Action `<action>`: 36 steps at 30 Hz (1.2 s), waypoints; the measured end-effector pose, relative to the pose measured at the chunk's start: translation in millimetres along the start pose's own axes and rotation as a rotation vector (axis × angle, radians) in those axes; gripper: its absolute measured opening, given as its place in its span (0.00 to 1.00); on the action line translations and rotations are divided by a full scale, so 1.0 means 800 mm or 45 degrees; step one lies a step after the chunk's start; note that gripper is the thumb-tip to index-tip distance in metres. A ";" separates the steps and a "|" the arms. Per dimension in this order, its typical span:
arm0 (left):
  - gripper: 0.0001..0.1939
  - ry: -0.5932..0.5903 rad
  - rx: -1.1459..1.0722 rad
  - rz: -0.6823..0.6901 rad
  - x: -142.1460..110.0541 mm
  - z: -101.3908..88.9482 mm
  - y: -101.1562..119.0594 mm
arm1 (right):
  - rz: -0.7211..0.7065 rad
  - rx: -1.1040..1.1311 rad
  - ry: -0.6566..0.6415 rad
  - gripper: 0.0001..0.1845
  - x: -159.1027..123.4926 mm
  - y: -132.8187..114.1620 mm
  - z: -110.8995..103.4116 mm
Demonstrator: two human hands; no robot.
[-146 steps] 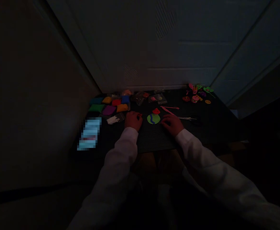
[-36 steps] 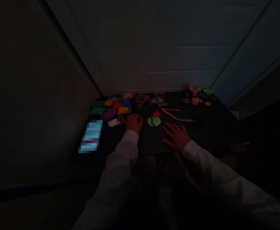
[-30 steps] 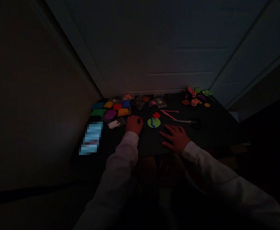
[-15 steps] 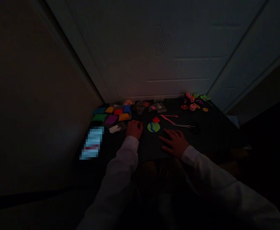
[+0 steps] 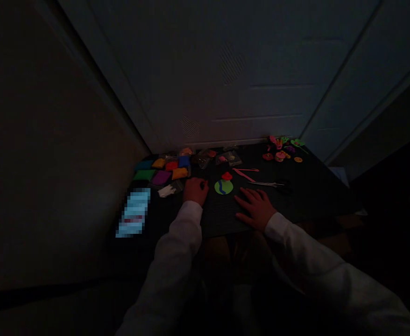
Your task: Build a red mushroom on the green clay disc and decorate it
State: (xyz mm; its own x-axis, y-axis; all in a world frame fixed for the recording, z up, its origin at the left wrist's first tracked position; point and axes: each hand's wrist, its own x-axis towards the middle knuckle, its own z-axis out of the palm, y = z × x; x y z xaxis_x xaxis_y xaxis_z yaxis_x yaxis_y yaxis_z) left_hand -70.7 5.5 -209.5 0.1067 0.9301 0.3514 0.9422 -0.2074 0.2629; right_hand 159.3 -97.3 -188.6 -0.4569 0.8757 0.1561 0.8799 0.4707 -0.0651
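My left hand (image 5: 195, 190) rests on the dark table with its fingers curled closed; what they hold, if anything, is hidden. To its right lies a flat green disc (image 5: 228, 187) crossed by a wavy blue strip. A small red clay piece (image 5: 227, 176) sits at the disc's far edge. My right hand (image 5: 256, 207) lies open on the table to the right of the disc, fingers spread and nothing in them. Beyond it are scissors (image 5: 266, 184) with dark handles and a thin pink V-shaped tool (image 5: 244, 173), perhaps tweezers.
Several coloured clay packets (image 5: 162, 177) crowd the table's back left. A white packet (image 5: 167, 190) lies left of my left hand. A blurred lit screen (image 5: 134, 213) is at the left edge. Small colourful clay figures (image 5: 279, 156) stand at the back right, before a pale door (image 5: 261, 102).
The view has shifted slightly. Both hands and the things on the table keep their places.
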 end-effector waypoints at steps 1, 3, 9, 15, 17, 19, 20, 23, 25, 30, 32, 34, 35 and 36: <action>0.12 0.001 -0.001 -0.002 0.000 0.000 0.000 | -0.016 0.003 -0.004 0.31 0.000 0.000 0.000; 0.12 0.000 -0.005 -0.007 0.000 -0.001 0.001 | -0.020 0.004 -0.002 0.29 0.000 0.000 0.000; 0.12 -0.017 -0.013 -0.016 0.000 -0.004 0.002 | -0.006 0.006 -0.001 0.31 0.000 0.001 0.001; 0.12 -0.016 -0.010 -0.017 0.000 -0.004 0.003 | 0.038 -0.002 0.011 0.32 0.001 0.001 0.001; 0.12 -0.018 -0.009 -0.016 0.000 -0.004 0.003 | 0.016 -0.001 0.003 0.30 0.001 0.001 0.001; 0.13 -0.022 -0.008 -0.017 0.000 -0.004 0.003 | -0.009 0.002 -0.008 0.28 0.002 0.002 0.001; 0.13 -0.024 -0.008 -0.018 0.000 -0.004 0.003 | -0.004 0.001 -0.007 0.29 0.002 0.002 0.002; 0.13 -0.034 -0.009 -0.021 0.000 -0.005 0.003 | 0.045 -0.007 0.006 0.33 0.002 0.002 0.003; 0.13 -0.039 -0.008 -0.019 0.000 -0.006 0.003 | 0.033 -0.008 0.005 0.32 0.001 0.003 0.004; 0.13 -0.033 0.000 -0.024 0.000 -0.006 0.004 | 0.042 -0.012 0.018 0.32 0.001 0.002 0.004; 0.13 -0.028 0.003 -0.024 0.000 -0.006 0.004 | 0.064 -0.014 0.028 0.33 0.001 0.002 0.004; 0.13 -0.025 0.004 -0.022 0.001 -0.005 0.004 | 0.042 -0.011 0.023 0.31 0.001 0.002 0.005; 0.13 -0.024 0.003 -0.023 0.001 -0.004 0.003 | 0.028 -0.008 0.019 0.30 0.000 0.002 0.005; 0.13 -0.023 0.003 -0.024 0.001 -0.003 0.003 | 0.024 -0.006 0.017 0.29 0.000 0.002 0.005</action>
State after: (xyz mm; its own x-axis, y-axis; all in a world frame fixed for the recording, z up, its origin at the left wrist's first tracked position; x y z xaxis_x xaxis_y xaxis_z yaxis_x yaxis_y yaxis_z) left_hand -69.4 5.1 -206.6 0.0946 0.9392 0.3302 0.9448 -0.1892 0.2674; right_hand 160.1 -95.7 -192.6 -0.4387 0.8828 0.1681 0.8889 0.4538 -0.0632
